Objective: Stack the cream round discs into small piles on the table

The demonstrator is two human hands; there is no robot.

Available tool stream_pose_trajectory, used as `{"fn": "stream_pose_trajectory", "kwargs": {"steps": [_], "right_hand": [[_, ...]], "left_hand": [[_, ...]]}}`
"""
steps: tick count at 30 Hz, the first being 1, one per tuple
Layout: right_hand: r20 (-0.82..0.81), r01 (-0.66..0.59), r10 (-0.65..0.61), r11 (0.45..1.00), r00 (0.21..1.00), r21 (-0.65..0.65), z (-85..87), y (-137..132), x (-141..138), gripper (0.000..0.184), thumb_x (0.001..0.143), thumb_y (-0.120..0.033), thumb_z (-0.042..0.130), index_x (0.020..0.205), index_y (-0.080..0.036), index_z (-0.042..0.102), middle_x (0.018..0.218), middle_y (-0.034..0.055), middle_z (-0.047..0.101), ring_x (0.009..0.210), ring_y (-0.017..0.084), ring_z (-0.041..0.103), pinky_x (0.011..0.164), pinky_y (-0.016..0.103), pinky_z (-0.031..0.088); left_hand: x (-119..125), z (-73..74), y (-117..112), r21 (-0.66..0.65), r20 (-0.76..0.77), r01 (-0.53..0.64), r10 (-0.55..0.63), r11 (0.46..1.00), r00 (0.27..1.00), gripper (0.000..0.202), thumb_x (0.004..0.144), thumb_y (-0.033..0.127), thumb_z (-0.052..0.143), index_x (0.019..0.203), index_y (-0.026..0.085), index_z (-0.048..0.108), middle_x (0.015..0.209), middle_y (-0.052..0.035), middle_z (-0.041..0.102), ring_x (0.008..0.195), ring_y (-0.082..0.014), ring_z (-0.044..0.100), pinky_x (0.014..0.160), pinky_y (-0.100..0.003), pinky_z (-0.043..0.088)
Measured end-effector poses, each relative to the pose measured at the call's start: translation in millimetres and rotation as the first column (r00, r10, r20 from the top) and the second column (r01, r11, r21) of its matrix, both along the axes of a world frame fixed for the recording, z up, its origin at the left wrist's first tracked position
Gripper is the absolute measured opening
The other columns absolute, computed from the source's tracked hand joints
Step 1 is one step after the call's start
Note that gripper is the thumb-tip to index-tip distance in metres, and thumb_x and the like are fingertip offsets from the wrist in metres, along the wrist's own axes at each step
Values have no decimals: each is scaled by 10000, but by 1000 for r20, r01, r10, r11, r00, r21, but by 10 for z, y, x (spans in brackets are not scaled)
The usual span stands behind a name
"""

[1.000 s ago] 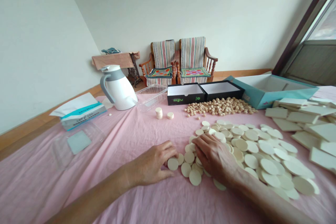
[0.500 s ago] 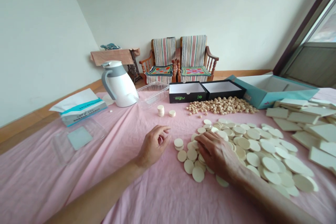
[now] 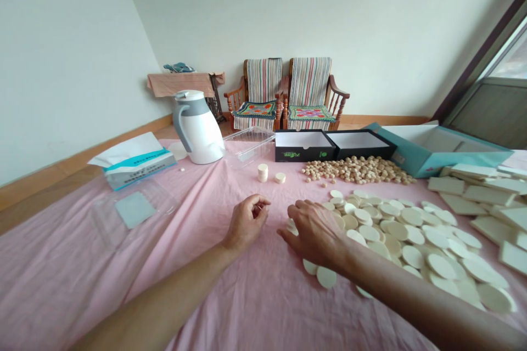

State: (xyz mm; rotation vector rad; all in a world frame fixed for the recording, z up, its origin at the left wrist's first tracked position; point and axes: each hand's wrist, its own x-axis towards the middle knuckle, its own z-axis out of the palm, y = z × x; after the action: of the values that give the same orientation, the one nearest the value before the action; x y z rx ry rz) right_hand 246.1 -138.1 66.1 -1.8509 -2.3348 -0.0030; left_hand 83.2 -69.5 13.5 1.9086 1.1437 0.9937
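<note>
1. Since half a second ago, the right hand [image 3: 315, 233] has slid left across the near edge of the heap and now covers the loose discs that lay bare there. The left hand [image 3: 247, 222] has barely shifted.
2. That right hand lies palm down, fingers loosely spread, on the left end of the heap of cream round discs [image 3: 395, 227], gripping nothing that shows.
3. Two discs peek out below its wrist on the pink cloth [image 3: 247, 301].
4. The left hand hovers just beside it, apart from the heap, fingers curled in toward the thumb. I cannot tell whether it holds a disc.
5. The disc heap spreads from the right hand toward the right edge of the table, with many discs overlapping.
6. Beyond the hands stands a short stack of discs [image 3: 262, 172] with a single disc [image 3: 280, 177] just beside it.
7. Farther back lies a pile of small tan beads [image 3: 358, 170], in front of two open black boxes [image 3: 302, 145] and an open teal box [image 3: 428, 148].
8. Pale square tiles [image 3: 473, 192] lie at the far right.
9. To the left are a white jug [image 3: 197, 127], a tissue pack [image 3: 134, 162] and a clear tray [image 3: 132, 211].
10. Two striped chairs [image 3: 288, 93] stand against the far wall.
</note>
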Motion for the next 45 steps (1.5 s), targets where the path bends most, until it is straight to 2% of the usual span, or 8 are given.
{"fn": "stream_pose_trajectory", "kwargs": {"steps": [6,12,17,22,26,33,37,45], "right_hand": [[-30,20,-24,990,999,-143,-118,166,41,176,819,-234,459,827,-154,616,844,88,629,684,155,581,565,250,315],[-182,-131,106,983,978,-129,-111,532,204,245,823,-217,450,662,-169,628,687,45,636,642,127,560,577,230,310],[-14,41,-41,999,999,1,-117,901,274,286,853,-196,406,690,-139,634,738,85,638,648,139,557,564,244,309],[69,46,-45,999,997,-19,-222,885,305,184,809,-266,505,781,-135,631,841,117,635,766,196,584,598,263,341],[103,78,-75,997,992,-25,-270,825,305,304,823,-399,486,862,-122,606,870,131,620,791,211,579,628,279,359],[35,46,-45,999,998,-24,-265,989,340,171,766,-251,499,789,-123,610,804,103,601,736,179,551,617,260,338],[-100,18,-11,997,995,69,-147,1214,314,221,713,-179,521,913,-138,606,886,79,585,772,153,542,670,236,357],[-93,37,-33,999,995,34,-165,1405,182,249,747,-249,534,959,-150,618,944,95,589,834,177,564,701,247,381]], "left_hand": [[3,8,-17,26,0,-6,6,1000,1000,140,782,201,530,867,147,627,729,-26,640,608,-106,576,556,-190,436],[-3,-16,-21,57,-18,-11,12,998,1000,151,764,145,518,859,154,635,749,-22,647,628,-105,579,589,-198,444],[-7,-14,-19,76,-26,10,-8,997,1000,183,741,88,497,848,145,634,772,-31,659,669,-115,595,631,-210,461],[-18,-15,-18,98,-59,29,-23,995,998,192,741,82,490,840,155,637,784,-33,666,689,-122,599,659,-222,467],[-18,-13,-23,97,-64,34,-28,995,998,198,740,82,491,845,160,639,793,-32,670,691,-124,600,664,-223,467],[-15,-8,-25,93,-66,35,-29,995,997,193,739,85,492,840,156,641,790,-31,665,692,-122,596,668,-222,459],[-17,-15,-23,81,-62,38,-33,996,998,185,738,95,499,836,157,643,775,-26,658,691,-123,593,654,-219,453],[-24,-12,-23,77,-61,43,-39,996,997,192,735,88,495,826,162,647,778,-28,663,681,-124,592,645,-219,449]]}}
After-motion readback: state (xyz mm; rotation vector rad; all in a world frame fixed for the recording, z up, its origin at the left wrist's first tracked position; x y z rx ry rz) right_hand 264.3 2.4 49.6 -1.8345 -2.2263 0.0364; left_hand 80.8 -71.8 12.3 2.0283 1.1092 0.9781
